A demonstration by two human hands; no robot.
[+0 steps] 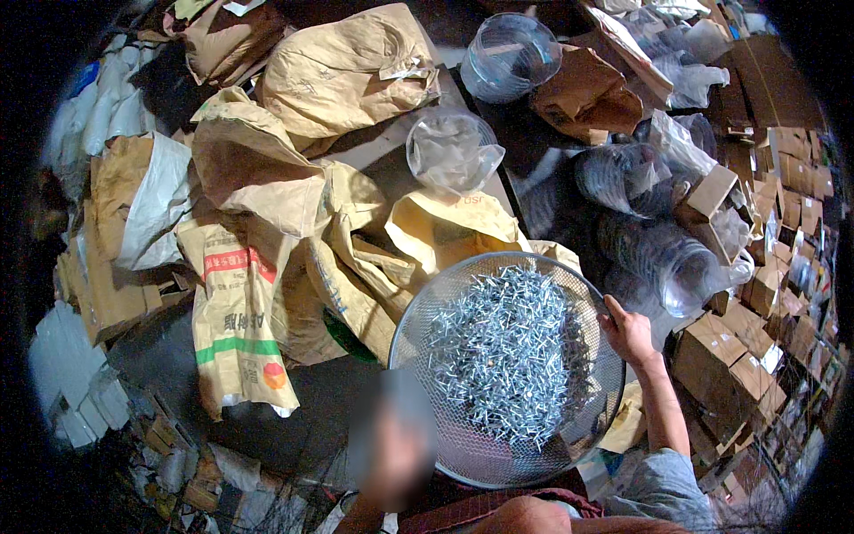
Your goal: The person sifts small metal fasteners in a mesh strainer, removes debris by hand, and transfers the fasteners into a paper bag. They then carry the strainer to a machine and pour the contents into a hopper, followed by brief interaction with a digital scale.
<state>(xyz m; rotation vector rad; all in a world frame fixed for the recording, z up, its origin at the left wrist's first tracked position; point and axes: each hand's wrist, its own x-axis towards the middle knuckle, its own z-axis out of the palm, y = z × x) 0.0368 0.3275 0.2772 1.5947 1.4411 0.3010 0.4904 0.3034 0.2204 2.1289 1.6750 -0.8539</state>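
Observation:
A round wire-mesh sieve [418, 423] with a metal rim sits low in front of me, tilted slightly. Inside lies a heap of small, thin, silvery metal pins [507, 356], like rivets or short nails. My right hand [630, 332] is closed on the sieve's right rim. Close to the lower left rim is my left hand [396, 454]; a blur covers it and hides its fingers. Just beyond the sieve, an open yellow-brown paper sack [445, 227] stands with its mouth up, partly covered by the rim.
Crumpled paper sacks [253, 307] lie left and far. A clear plastic-lined tub [454, 151] and a clear round tub [509, 58] stand beyond. At the right are stacked clear plastic containers [680, 271] and cardboard boxes [729, 356]. Flattened cardboard [116, 285] leans at the left.

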